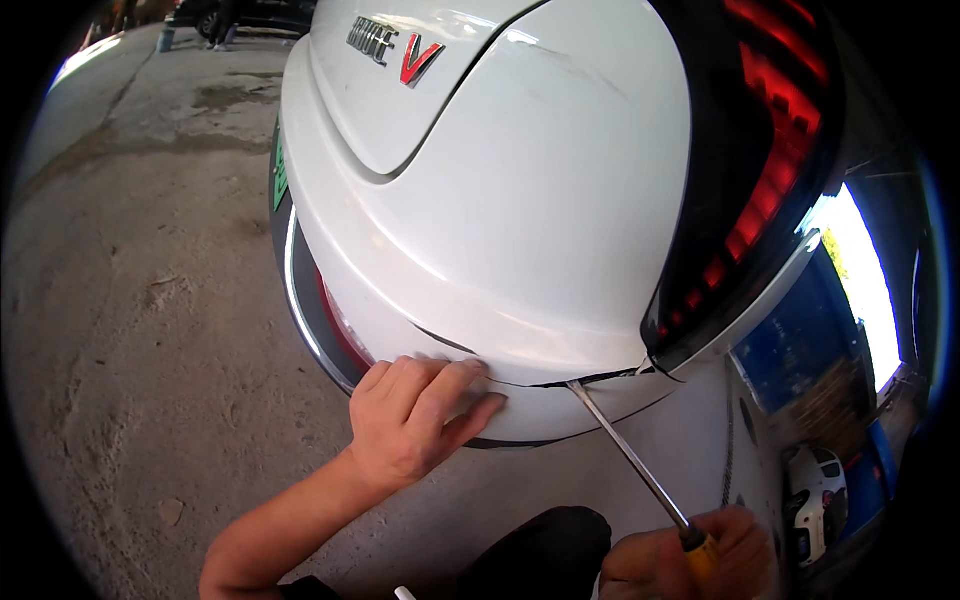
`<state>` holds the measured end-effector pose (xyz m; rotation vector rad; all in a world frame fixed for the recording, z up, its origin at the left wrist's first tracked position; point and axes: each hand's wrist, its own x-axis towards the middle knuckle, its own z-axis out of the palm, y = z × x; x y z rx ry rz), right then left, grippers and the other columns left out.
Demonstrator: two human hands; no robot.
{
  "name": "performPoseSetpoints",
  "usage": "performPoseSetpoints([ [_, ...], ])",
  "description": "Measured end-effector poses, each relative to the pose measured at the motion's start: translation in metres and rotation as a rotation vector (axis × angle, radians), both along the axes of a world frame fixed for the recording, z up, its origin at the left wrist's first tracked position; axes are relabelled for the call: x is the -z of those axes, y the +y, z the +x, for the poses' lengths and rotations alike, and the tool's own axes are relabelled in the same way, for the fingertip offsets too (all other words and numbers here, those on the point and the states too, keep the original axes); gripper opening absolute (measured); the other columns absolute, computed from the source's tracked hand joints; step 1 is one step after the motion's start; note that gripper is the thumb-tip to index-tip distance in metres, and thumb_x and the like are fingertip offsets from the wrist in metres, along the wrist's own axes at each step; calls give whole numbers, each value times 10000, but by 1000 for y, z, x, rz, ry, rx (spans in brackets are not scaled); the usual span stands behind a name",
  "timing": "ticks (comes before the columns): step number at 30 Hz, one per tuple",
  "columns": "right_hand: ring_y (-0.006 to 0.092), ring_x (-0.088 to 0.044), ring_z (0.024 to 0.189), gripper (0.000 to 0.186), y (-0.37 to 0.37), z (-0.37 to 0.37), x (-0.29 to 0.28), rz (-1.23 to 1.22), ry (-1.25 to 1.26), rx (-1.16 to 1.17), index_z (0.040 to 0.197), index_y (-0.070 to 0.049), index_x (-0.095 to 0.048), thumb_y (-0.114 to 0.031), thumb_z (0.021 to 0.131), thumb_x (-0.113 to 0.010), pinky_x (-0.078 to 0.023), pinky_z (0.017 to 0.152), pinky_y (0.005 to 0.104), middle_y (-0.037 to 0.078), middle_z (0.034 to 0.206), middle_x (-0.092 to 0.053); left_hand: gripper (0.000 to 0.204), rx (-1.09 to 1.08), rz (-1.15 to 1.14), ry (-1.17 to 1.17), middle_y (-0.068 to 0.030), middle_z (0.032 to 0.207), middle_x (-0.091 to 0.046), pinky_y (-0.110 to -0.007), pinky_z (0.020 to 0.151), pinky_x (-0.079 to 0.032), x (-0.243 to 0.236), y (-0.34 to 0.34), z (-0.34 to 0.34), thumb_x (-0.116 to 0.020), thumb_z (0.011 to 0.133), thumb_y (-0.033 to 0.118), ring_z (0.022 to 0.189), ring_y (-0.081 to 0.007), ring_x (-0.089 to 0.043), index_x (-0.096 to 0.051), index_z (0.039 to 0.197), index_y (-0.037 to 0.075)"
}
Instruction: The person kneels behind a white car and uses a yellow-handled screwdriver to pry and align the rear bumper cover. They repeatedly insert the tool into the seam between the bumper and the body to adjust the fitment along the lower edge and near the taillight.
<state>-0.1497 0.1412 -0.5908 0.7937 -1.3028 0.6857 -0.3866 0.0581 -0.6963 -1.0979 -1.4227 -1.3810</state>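
A white car's rear bumper (pixel 530 410) has a dark gap along its upper seam, below the red tail lamp (pixel 760 180). My left hand (pixel 415 415) has its fingers curled against the bumper at the seam, left of the gap's widest part. My right hand (pixel 690 560), low at the right, is closed on the yellow handle of a long metal screwdriver (pixel 630 455). The screwdriver's tip sits in the gap, right of my left hand. Above are the trunk lid (pixel 420 130) and a badge with a red letter (pixel 420 65).
Cracked concrete floor (pixel 140 300) surrounds the car on the left. A dark car (pixel 240 12) and a standing person's legs (pixel 220 30) are at the top left. At the right are a smaller white car (pixel 815 500), blue panels (pixel 800 330) and a bright opening. My dark-clothed knee (pixel 540 555) is below the bumper.
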Motion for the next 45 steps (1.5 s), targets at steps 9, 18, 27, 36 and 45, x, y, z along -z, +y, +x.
performPoseSetpoints([
  [9,256,-472,920,321,34,27,49,-267,-107,149,811,-149,-550,-455,874,-627,-434,748,416,72,936,-509,723,-224,-38,82,-147,1339,-502,-403,958,-390,-1,-2,-2,-901,670,424,1181,-309,-502,-617,1273,141],
  [18,196,-387,876,373,71,29,43,-210,-379,127,944,-117,-474,-486,962,-525,-376,745,328,55,918,-414,614,-181,-168,84,-124,1380,-586,-420,1127,-263,-15,2,-6,-752,816,516,1295,-267,-534,-637,1309,168],
  [27,162,-420,746,435,91,29,67,-525,-490,25,1134,-49,-482,-457,985,-510,-374,701,300,81,887,-461,733,-153,-129,39,-115,1311,-602,-417,1062,-324,-9,0,-19,-730,764,656,1223,-291,-549,-635,1286,150],
  [36,196,-530,697,302,96,67,70,-916,-705,-525,1213,-60,-452,-294,1033,-511,-434,684,338,192,1020,-668,654,-90,-308,164,-92,1234,-629,-354,956,-394,-24,-31,-46,-779,743,620,1139,-224,-580,-712,1202,157],
  [45,221,-618,813,292,70,56,64,-1188,-612,-342,1183,-44,-519,-273,1002,-542,-511,650,353,90,1026,-615,410,194,-325,322,-163,1234,-569,-416,886,-457,-96,-43,-63,-819,752,227,1120,-315,-568,-720,1126,89],
])
